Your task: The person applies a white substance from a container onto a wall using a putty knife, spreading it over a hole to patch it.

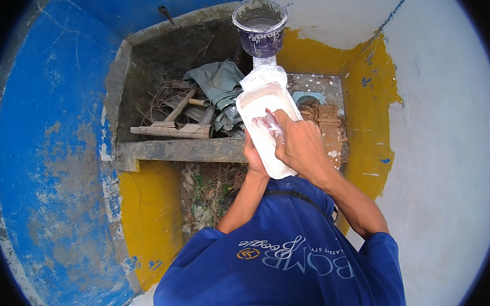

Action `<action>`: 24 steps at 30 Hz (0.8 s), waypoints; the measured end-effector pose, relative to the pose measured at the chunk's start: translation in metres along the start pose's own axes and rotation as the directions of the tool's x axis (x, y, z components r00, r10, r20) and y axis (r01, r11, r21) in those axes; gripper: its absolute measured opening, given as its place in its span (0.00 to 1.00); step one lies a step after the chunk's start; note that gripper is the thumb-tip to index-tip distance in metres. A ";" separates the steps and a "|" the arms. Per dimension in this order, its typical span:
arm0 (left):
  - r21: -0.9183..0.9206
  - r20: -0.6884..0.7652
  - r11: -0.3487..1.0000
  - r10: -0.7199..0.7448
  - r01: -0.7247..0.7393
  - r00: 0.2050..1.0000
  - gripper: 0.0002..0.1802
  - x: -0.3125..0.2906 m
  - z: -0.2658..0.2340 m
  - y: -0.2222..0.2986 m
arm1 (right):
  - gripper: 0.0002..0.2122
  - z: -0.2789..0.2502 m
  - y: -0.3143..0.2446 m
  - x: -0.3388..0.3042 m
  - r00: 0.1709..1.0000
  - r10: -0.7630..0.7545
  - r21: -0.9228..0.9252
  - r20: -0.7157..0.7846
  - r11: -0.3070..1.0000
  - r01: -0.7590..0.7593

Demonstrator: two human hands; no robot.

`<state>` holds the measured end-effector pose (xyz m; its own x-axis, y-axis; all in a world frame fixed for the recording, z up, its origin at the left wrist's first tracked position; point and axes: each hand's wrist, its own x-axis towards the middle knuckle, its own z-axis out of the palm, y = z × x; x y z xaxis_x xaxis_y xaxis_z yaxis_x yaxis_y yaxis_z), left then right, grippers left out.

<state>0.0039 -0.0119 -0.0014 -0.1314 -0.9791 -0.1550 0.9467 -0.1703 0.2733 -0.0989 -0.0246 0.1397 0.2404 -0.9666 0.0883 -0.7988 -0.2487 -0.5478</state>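
You held the white paint tray [266, 127] from beneath in your left hand [253, 158], your right hand's [300, 144] grip pressed closed inside it, below the purple bucket [260, 27]; much wall remained unpainted.

I see two packages, no signs or screens. A round purple plastic paint bucket [260, 27] with a white printed label band on its side [265, 36] stands on the top edge of the concrete trough wall, pale paint inside. Just below it, a white paint-smeared plastic bag wrapped over a flat rectangular tray [265, 118] is held up by my left hand [255, 159] from beneath; my right hand [297, 142] rests its fingers inside.
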 end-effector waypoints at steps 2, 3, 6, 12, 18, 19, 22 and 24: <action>0.000 0.013 1.000 -0.006 0.006 1.000 0.33 -0.002 0.006 0.000 | 0.11 0.005 0.003 -0.004 0.999 -0.040 0.001 -0.009 0.999 0.040; 0.004 0.024 1.000 -0.011 0.011 1.000 0.33 -0.003 0.010 -0.001 | 0.11 0.005 0.004 -0.001 0.999 -0.041 -0.003 -0.009 0.999 0.041; 0.040 -0.025 0.999 0.013 -0.012 1.000 0.32 -0.002 0.016 -0.001 | 0.12 0.006 0.005 0.003 0.998 0.045 -0.011 -0.051 0.999 -0.046; -0.027 0.121 0.999 -0.019 0.023 0.992 0.34 -0.001 0.006 0.001 | 0.12 0.009 0.006 0.005 0.998 0.055 0.015 -0.037 0.998 -0.054; -0.052 0.167 0.999 0.013 -0.004 0.986 0.34 0.000 0.004 0.000 | 0.14 0.010 0.001 0.000 0.999 -0.029 0.032 -0.013 0.999 0.030; -0.040 0.129 0.999 0.008 -0.003 0.992 0.34 0.000 0.007 0.001 | 0.14 0.007 0.002 0.006 0.999 0.017 0.045 -0.046 0.999 -0.015; -0.025 0.100 1.000 -0.001 0.003 0.995 0.34 -0.003 0.014 0.002 | 0.13 0.008 0.000 0.002 0.997 0.043 0.068 -0.065 0.997 -0.039; 0.020 0.093 1.000 0.010 -0.012 0.996 0.35 -0.002 0.010 0.001 | 0.11 0.011 -0.003 -0.004 0.999 -0.005 0.077 -0.041 0.997 0.008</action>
<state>0.0023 -0.0115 0.0083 -0.1486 -0.9869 -0.0632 0.9420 -0.1607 0.2945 -0.0920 -0.0191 0.1318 0.2216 -0.9670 0.1254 -0.7516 -0.2514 -0.6098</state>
